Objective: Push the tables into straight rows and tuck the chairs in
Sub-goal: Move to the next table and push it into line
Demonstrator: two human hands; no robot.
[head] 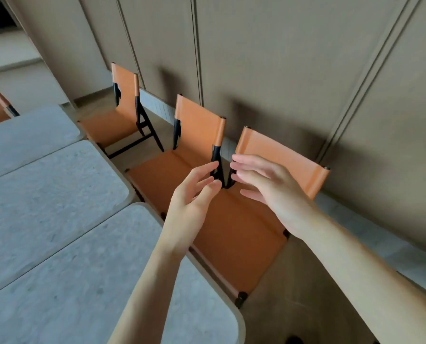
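The chair-tucking step is in hand: the left hand (190, 198) and right hand (269, 187) are held wide-fingered, holding nothing, apparently above the near chair (234, 234), whose backrest (283, 160) must next be gripped and pushed toward the worktop (88, 269).

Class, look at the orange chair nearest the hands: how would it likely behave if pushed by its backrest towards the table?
The nearest chair probably moves easily: its black frame looks thin. The orange backrest looks like stretched sling material, so it may flex. A high push might tip it.

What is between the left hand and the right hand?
In the head view, the black frame posts of the two near chairs stand between the left hand and the right hand.
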